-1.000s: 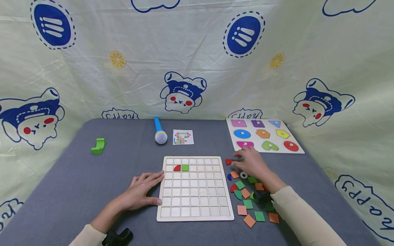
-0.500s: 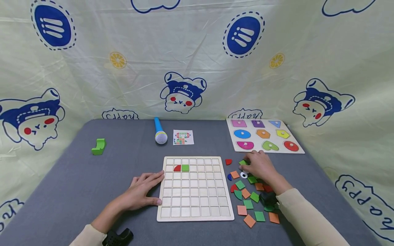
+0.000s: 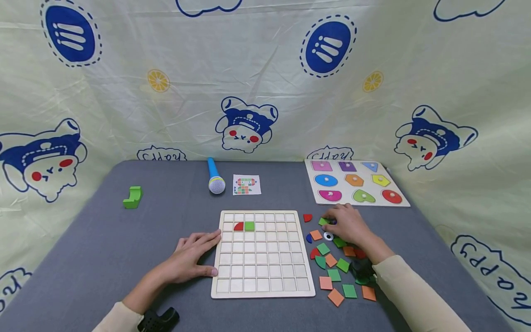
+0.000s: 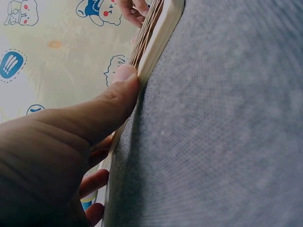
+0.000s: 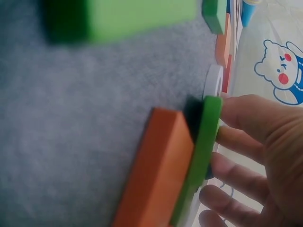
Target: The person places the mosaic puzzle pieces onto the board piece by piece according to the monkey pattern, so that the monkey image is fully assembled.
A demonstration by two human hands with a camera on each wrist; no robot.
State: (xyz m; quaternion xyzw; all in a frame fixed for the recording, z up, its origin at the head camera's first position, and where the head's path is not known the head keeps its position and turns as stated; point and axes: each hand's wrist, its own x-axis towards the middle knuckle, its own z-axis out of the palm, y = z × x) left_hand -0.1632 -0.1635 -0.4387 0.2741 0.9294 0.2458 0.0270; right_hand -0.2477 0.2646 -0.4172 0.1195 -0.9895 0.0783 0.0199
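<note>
Head cam: left hand [image 3: 195, 256] is resting spread at left edge of board [image 3: 257, 258], right hand [image 3: 347, 224] is seemingly pinching green tile [image 3: 322, 222] toward surface [image 3: 95, 258]'s right edge, so probably picking, next needing a clean lift.

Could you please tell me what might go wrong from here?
The person's right grip appears to pinch a small green tile among loose pieces, so it might knock the flat white ring close by. The left grip touches the pale wooden gridded board only along its left side; a bump could shift the board, or the red quarter-round tile and green square tile on it.
</note>
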